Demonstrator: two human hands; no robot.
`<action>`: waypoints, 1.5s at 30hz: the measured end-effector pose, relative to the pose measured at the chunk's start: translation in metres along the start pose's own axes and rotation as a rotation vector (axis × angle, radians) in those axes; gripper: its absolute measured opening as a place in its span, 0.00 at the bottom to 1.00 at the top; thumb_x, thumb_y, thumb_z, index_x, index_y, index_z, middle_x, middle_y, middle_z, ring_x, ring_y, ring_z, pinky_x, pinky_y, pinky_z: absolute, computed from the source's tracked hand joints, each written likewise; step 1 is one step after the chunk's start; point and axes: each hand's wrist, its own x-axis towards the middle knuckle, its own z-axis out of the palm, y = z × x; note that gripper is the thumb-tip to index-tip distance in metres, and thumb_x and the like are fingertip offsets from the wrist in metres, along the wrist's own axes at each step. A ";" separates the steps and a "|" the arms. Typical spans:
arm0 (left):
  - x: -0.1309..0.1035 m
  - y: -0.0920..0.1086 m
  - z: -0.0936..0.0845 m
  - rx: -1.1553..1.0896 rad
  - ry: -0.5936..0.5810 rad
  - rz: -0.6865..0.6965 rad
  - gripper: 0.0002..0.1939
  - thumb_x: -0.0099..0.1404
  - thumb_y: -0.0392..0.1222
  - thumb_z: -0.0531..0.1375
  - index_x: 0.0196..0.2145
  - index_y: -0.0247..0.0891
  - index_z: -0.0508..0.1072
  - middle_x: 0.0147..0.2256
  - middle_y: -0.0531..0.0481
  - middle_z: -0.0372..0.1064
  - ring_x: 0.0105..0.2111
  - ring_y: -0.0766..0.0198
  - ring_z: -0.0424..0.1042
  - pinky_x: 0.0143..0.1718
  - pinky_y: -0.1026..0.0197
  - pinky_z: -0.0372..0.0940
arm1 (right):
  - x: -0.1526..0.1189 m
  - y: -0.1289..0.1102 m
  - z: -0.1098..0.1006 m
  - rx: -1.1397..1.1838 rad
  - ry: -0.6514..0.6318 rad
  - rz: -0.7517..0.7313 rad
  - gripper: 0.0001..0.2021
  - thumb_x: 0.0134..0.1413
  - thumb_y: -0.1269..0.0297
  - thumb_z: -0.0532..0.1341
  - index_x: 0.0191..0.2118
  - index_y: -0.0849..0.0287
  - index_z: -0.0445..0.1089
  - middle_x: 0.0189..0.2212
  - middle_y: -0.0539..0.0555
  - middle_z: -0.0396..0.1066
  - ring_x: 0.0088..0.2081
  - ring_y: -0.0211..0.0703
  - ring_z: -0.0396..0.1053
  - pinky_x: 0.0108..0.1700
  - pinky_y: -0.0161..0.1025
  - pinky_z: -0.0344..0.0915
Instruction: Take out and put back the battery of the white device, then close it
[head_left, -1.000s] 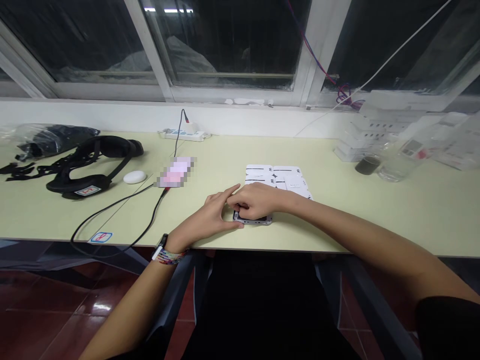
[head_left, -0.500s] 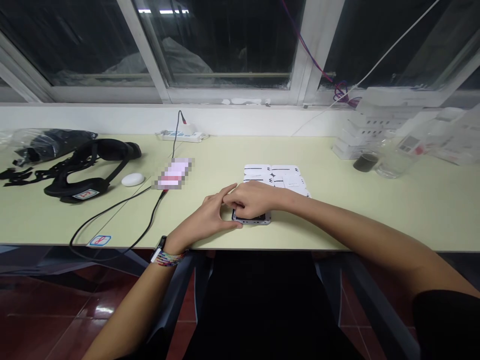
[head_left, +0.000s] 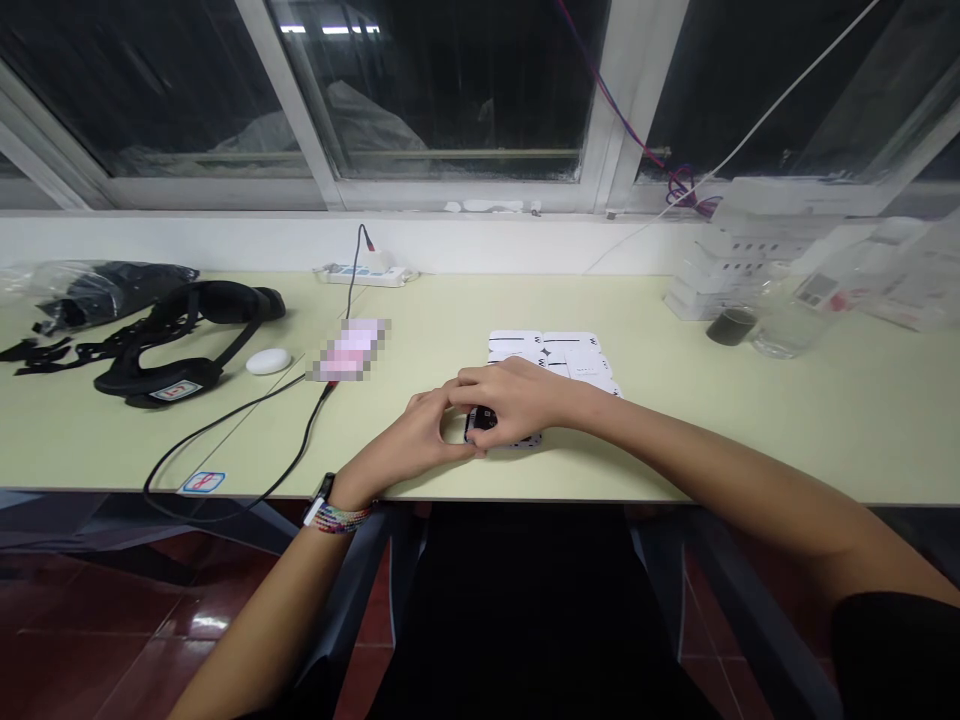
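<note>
A small flat device [head_left: 486, 415] lies on the table near its front edge. It has a black face with tiny white print and a pale rim with dark slots, and my right hand covers most of it. My left hand [head_left: 412, 435] holds its left side, the thumb at the near corner and the fingers toward the far side. Over the device rests my right hand [head_left: 517, 400], its thumb and index finger apart in a curve around the visible black part. The other right fingers are partly hidden. Just beyond lie white printed cards or panels [head_left: 577, 350].
A blurred-out screen [head_left: 351, 350] with a black cable [head_left: 300, 445], a white oval object [head_left: 268, 361] and a black headset [head_left: 172, 385] lie left. Behind is a power strip [head_left: 367, 275]. White boxes [head_left: 750, 250], a dark-based cup [head_left: 731, 325] and a clear bottle [head_left: 787, 330] stand right.
My right thumb and index finger have spread from a curled, closed shape, uncovering part of the device's black face. My left hand and the device have stayed nearly still.
</note>
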 end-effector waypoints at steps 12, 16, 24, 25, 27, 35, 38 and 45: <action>-0.001 0.002 0.000 -0.018 -0.033 0.063 0.59 0.66 0.56 0.72 0.80 0.57 0.38 0.63 0.46 0.74 0.69 0.42 0.64 0.72 0.38 0.53 | -0.047 -0.003 -0.043 0.003 0.060 0.151 0.14 0.66 0.50 0.68 0.43 0.55 0.73 0.39 0.51 0.74 0.35 0.42 0.66 0.34 0.39 0.52; 0.000 0.003 0.000 -0.001 -0.051 0.056 0.58 0.68 0.55 0.71 0.80 0.58 0.37 0.65 0.47 0.72 0.70 0.41 0.63 0.71 0.38 0.53 | -0.075 0.003 -0.056 0.147 0.062 0.249 0.16 0.60 0.49 0.72 0.43 0.54 0.73 0.43 0.53 0.78 0.41 0.47 0.72 0.40 0.41 0.60; -0.002 0.004 -0.001 0.018 -0.056 0.057 0.56 0.68 0.54 0.70 0.80 0.58 0.39 0.66 0.48 0.71 0.71 0.40 0.59 0.71 0.37 0.52 | -0.130 0.010 -0.033 0.198 0.204 0.339 0.14 0.57 0.57 0.73 0.46 0.52 0.73 0.46 0.54 0.79 0.47 0.52 0.75 0.50 0.47 0.68; -0.003 0.005 -0.001 0.019 -0.058 0.057 0.56 0.68 0.53 0.70 0.80 0.58 0.39 0.66 0.48 0.71 0.71 0.40 0.59 0.71 0.38 0.53 | -0.134 0.010 -0.029 0.205 0.230 0.351 0.14 0.57 0.58 0.73 0.46 0.52 0.73 0.46 0.54 0.79 0.47 0.52 0.76 0.50 0.47 0.69; -0.004 0.006 -0.001 0.022 -0.057 0.063 0.55 0.69 0.52 0.69 0.80 0.58 0.40 0.67 0.48 0.70 0.72 0.41 0.59 0.71 0.38 0.53 | -0.141 0.011 -0.022 0.212 0.274 0.367 0.14 0.56 0.59 0.73 0.46 0.51 0.73 0.46 0.54 0.79 0.48 0.53 0.76 0.51 0.49 0.70; -0.005 0.005 -0.002 0.031 -0.040 0.102 0.51 0.70 0.50 0.68 0.80 0.56 0.43 0.66 0.47 0.71 0.71 0.42 0.61 0.72 0.37 0.53 | -0.151 0.011 -0.010 0.245 0.342 0.403 0.16 0.55 0.58 0.74 0.48 0.49 0.74 0.48 0.55 0.79 0.50 0.55 0.77 0.53 0.54 0.75; -0.004 0.005 -0.002 0.030 -0.039 0.098 0.51 0.70 0.51 0.68 0.79 0.56 0.44 0.66 0.48 0.72 0.71 0.42 0.61 0.72 0.37 0.53 | -0.152 0.012 -0.008 0.256 0.335 0.408 0.16 0.55 0.57 0.74 0.48 0.49 0.74 0.48 0.55 0.79 0.51 0.56 0.77 0.54 0.56 0.75; -0.005 0.007 -0.003 0.030 -0.035 0.090 0.50 0.69 0.51 0.69 0.79 0.56 0.46 0.66 0.49 0.72 0.71 0.43 0.61 0.72 0.39 0.54 | -0.153 0.013 -0.005 0.240 0.324 0.391 0.17 0.56 0.57 0.74 0.48 0.50 0.74 0.49 0.56 0.77 0.52 0.56 0.75 0.55 0.56 0.74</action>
